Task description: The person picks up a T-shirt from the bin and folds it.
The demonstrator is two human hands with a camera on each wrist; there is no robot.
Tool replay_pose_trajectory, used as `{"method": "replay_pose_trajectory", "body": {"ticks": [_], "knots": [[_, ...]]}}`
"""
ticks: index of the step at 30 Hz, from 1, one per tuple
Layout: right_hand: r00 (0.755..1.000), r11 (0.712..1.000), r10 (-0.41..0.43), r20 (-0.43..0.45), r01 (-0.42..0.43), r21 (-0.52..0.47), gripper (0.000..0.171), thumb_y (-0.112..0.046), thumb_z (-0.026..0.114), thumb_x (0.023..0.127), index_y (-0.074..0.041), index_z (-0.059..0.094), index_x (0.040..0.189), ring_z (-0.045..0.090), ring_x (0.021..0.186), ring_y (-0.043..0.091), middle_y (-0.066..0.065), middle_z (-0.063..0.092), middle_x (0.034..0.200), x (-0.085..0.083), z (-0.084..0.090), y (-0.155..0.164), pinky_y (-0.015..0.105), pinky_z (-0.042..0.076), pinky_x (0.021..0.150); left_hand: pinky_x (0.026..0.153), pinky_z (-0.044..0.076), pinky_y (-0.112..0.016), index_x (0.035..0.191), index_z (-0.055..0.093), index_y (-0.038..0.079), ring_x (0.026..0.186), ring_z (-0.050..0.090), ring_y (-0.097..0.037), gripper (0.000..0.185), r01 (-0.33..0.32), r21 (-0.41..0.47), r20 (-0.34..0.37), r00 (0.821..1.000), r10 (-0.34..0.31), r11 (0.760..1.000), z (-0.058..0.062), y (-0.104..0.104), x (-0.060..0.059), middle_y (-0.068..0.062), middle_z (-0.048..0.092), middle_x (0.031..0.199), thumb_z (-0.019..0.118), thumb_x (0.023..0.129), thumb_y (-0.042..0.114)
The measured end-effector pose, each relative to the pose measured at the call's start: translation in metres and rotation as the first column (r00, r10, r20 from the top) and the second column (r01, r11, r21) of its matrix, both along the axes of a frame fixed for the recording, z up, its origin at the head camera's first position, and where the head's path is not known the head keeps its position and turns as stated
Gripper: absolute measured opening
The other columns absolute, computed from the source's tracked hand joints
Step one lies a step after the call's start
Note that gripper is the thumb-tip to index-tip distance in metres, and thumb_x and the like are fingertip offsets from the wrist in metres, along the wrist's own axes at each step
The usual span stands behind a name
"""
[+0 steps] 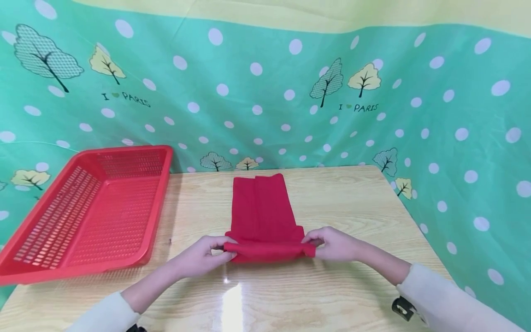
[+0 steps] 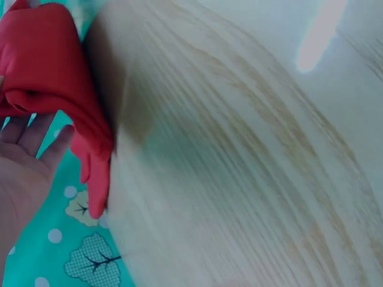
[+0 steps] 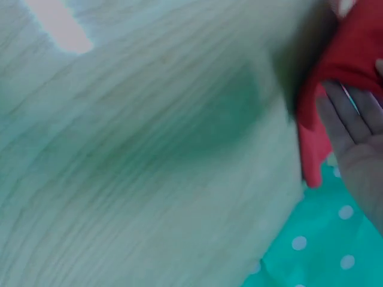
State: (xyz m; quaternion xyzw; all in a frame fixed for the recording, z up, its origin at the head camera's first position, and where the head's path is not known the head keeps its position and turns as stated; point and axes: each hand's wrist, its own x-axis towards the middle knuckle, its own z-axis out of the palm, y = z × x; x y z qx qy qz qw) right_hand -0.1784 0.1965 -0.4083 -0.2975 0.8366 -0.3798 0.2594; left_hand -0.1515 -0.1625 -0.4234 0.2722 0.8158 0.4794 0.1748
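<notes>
A red cloth (image 1: pixel 263 212) lies folded lengthwise on the wooden table (image 1: pixel 352 207), its near end rolled up into a thick fold. My left hand (image 1: pixel 207 251) pinches the left end of that fold. At the fold's other end my right hand (image 1: pixel 327 243) pinches it too. The left wrist view shows the red cloth (image 2: pixel 48 84) bunched over my fingers (image 2: pixel 33 143). In the blurred right wrist view the cloth (image 3: pixel 353 54) sits above my fingers (image 3: pixel 350 119).
A red perforated plastic basket (image 1: pixel 89 210) stands on the table's left side, tilted up at the back. A green curtain (image 1: pixel 265 92) with white dots and trees hangs behind and to the right. Bare tabletop lies right of the cloth.
</notes>
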Motion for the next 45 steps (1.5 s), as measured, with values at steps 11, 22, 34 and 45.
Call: {"method": "replay_pose_trajectory", "body": {"ticks": [11,22,34,45], "knots": [[0.964,0.991,0.071,0.255,-0.039,-0.128,0.017,-0.011,0.061,0.088,0.003,0.064,0.096,0.051,0.060,0.002,0.007,0.063,0.071,-0.003,0.026,0.004,0.017,0.044,0.061,0.062,0.046,-0.023,0.100,0.062,-0.005,0.060,0.050,-0.002,0.026,-0.079,0.110,0.224,0.973,0.052,0.991,0.027,0.004,0.000,0.005,0.057,0.069,0.053,0.094,0.019],[0.791,0.840,-0.442,0.423,0.531,-0.114,0.030,-0.018,0.053,0.092,0.006,0.056,0.108,0.060,0.061,0.010,-0.002,0.061,0.071,-0.064,-0.020,-0.027,0.026,0.053,0.065,0.076,0.054,-0.032,0.126,0.047,0.001,0.091,0.063,-0.020,0.053,-0.594,-0.115,0.389,0.711,0.586,0.797,-0.003,0.029,-0.066,-0.015,0.061,0.112,0.063,0.088,0.035],[0.704,0.743,-0.641,0.305,0.669,0.018,0.039,-0.025,0.061,0.090,0.006,0.058,0.114,0.051,0.049,0.009,0.002,0.056,0.068,-0.077,-0.048,-0.042,0.022,0.049,0.048,0.096,0.046,-0.044,0.138,0.034,-0.006,0.116,0.052,-0.036,0.070,-0.568,-0.297,0.168,0.760,0.628,0.768,-0.022,0.033,-0.071,-0.025,0.048,0.132,0.065,0.086,0.029],[0.669,0.697,-0.699,0.252,0.716,0.032,0.029,-0.028,0.070,0.082,0.000,0.067,0.093,0.054,0.055,0.010,-0.001,0.060,0.065,-0.078,-0.049,-0.064,0.021,0.042,0.053,0.077,0.051,-0.031,0.124,0.049,-0.002,0.089,0.062,-0.022,0.054,-0.653,-0.120,0.433,0.643,0.631,0.748,-0.032,0.044,-0.081,-0.016,0.061,0.110,0.070,0.083,0.026]]}}
